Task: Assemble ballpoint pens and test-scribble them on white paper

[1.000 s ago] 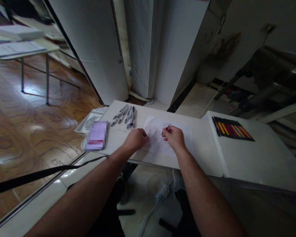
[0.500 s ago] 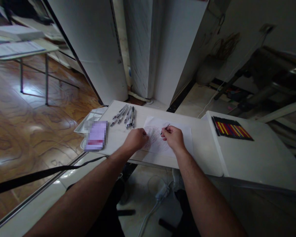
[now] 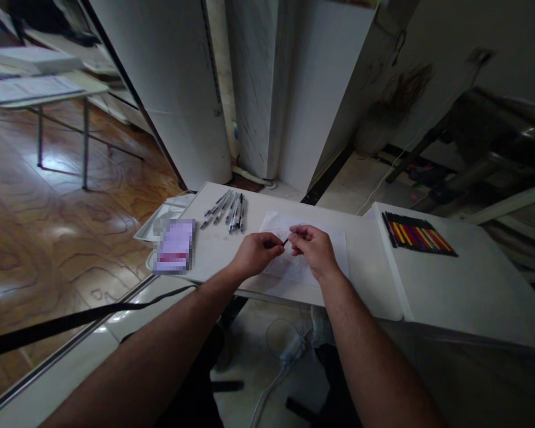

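Note:
A slim pen (image 3: 286,242) spans the small gap between my two hands, its dark end toward the left. My right hand (image 3: 312,246) is closed in a pinch around its body. The fingertips of my left hand (image 3: 259,254) are pinched together at the dark end; whether they also hold a cap is hidden. Both hands are just over a white sheet of paper (image 3: 334,252) with reddish scribbled lines, lying on the white table (image 3: 365,279).
Several clear pens (image 3: 227,211) lie in a loose bunch at the table's back left. A blurred purple pack (image 3: 175,244) rests at the left edge. On the adjoining white surface to the right sits a row of coloured pens (image 3: 421,233). A dark strap (image 3: 93,312) crosses the lower left.
My left hand has moved right, from the paper's left side to the pen's dark end, and its fingertips now pinch there. The right hand has barely moved and still holds the pen.

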{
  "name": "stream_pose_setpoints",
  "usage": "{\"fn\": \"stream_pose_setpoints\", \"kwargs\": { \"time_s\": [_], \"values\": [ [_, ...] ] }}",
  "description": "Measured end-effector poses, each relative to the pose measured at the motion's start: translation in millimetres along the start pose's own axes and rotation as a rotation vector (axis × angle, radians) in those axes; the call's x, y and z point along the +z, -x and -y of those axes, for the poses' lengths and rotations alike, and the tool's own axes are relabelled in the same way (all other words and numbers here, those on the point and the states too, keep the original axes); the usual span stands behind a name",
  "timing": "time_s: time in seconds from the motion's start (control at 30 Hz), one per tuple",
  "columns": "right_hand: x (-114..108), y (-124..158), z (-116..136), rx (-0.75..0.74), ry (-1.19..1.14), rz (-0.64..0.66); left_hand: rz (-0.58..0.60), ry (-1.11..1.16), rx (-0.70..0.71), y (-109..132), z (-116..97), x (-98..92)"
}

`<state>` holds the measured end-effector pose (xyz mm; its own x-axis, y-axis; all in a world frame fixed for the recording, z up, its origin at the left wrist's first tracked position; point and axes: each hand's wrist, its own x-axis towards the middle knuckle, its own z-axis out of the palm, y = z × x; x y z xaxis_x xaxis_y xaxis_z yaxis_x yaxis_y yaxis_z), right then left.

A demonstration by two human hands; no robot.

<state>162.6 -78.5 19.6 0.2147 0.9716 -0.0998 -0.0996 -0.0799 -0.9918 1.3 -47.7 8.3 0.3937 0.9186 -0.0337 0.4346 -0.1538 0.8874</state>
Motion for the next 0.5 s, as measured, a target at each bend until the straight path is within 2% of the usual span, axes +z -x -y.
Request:
{"fn": "stream_pose_setpoints", "kwargs": {
  "time_s": [0.33,0.43,0.5],
  "values": [
    [-4,-5,4,-0.115,-0.043,-0.212,0.012,-0.062,0.019,2,1,-3.5],
    [-7,-11,-3,-0.085,-0.007,-0.277,-0.06,-0.136,-0.056,1,4,-10.6],
    [-10,-15,-13,-0.026,0.147,-0.243,-0.123,-0.175,-0.143,0,6,-16.4]
  ]
}}
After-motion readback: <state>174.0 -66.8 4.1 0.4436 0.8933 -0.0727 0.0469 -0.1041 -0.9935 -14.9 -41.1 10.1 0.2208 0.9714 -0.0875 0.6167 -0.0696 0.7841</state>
